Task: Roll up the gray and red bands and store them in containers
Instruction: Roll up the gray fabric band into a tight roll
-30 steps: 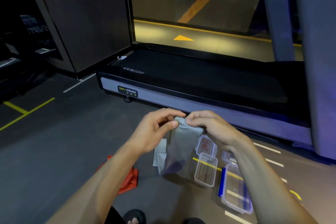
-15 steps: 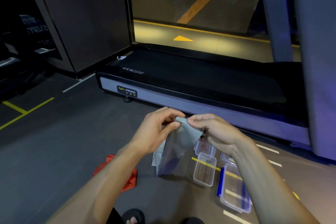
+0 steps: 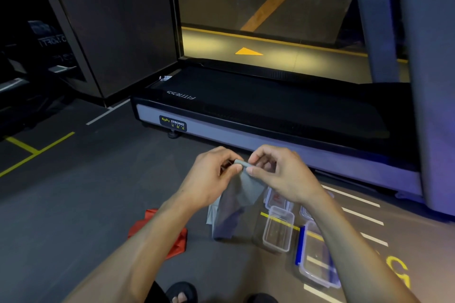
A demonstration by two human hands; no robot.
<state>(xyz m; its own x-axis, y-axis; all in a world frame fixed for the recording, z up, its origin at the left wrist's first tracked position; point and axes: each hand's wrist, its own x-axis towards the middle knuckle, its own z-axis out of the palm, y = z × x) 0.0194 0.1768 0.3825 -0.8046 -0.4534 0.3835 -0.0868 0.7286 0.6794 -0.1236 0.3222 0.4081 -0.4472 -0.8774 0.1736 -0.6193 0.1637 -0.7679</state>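
Dim gym floor (image 3: pixel 73 204), dark gray with yellow and white painted lines; a black treadmill (image 3: pixel 270 110) stands beyond. Left hand (image 3: pixel 211 179) and right hand (image 3: pixel 283 177) each have a pinching grip, thumb against fingertips, clamped on the top edge of the gray band (image 3: pixel 238 202). The band is thin, smooth sheet, its top edge curled into a small roll between the grips; the rest hangs down to the floor. Right of the band lie clear plastic containers (image 3: pixel 278 229), rectangular, one with a blue clip. Left of the band, a crumpled red band (image 3: pixel 177 241), partly hidden by the left forearm.
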